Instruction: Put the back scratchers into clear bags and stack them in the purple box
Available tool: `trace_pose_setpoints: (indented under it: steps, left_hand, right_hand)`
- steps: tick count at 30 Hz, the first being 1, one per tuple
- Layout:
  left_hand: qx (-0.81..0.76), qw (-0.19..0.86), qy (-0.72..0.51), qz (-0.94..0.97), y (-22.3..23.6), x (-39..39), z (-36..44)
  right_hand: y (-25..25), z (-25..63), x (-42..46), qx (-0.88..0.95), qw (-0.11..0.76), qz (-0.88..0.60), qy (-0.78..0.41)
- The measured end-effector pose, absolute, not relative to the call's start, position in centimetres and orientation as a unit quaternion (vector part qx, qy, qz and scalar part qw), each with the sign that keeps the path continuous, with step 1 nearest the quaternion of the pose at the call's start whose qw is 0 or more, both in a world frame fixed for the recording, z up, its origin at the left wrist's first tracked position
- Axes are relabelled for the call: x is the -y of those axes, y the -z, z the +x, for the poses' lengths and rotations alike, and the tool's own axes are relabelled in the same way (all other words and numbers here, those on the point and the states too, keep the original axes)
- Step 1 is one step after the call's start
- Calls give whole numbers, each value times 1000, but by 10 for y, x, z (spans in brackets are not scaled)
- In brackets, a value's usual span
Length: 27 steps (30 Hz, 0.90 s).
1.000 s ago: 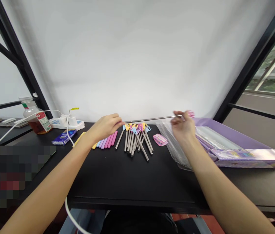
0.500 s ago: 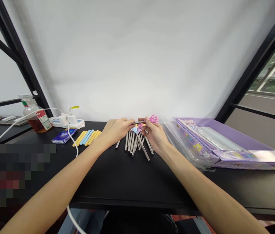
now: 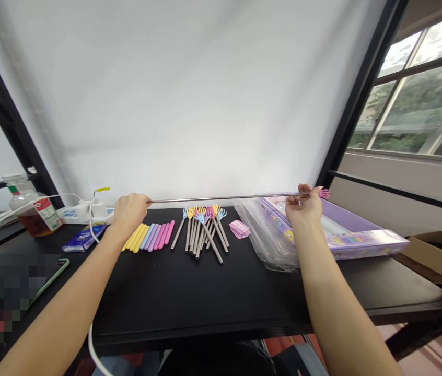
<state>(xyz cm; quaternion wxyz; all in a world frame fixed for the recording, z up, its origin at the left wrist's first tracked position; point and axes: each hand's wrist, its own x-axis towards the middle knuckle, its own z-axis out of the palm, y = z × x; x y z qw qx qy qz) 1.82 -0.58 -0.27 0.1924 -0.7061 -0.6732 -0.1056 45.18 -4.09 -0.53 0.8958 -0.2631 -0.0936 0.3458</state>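
Observation:
A telescopic back scratcher with a pink claw head is stretched out long, level above the table. My left hand is closed around the end of its thin metal rod. At the other end, my right hand grips the rod just below the pink claw. Below it lies a pile of short metal back scratchers with yellow, blue, pink and purple claws. To their left, a row of coloured handle sleeves runs from yellow through blue and purple to pink. Small pink cards lie stacked right of the pile.
Clear plastic bags lie beside a purple display box on the right. At left are a blue packet, a power strip with a white cable, and a bottle of brown liquid. A white wall stands behind the black table.
Half a second ago the back scratcher was collapsed short between my close hands. My hands have since moved far apart, and the rod is extended again. The view has turned to the right.

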Motion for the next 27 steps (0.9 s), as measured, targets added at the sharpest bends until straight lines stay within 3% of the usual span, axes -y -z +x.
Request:
trace_pose_setpoints:
  steps: [4,9,12,18,23,27]
  left_hand:
    - [592,229,148,-759,3,8,45]
    - [407,288,219,-839,10,27,111]
    - [385,293,205,-850,20,38,137]
    - [456,233,198,-836,15,31,122]
    - [682,197,135,-692,3,11,62]
    - [724,206,130,-645,2,3,33]
  right_hand:
    - [11,414,36,170,859,-292,-384]
    - [27,327,44,402,652,-305,-566]
    - [35,298,49,444,620,-295,-575]
    - [32,314,35,376,690,-308,-536]
    - [19,396,26,183,855,-322,-363]
    - [19,443,30,98,889,-316,-317]
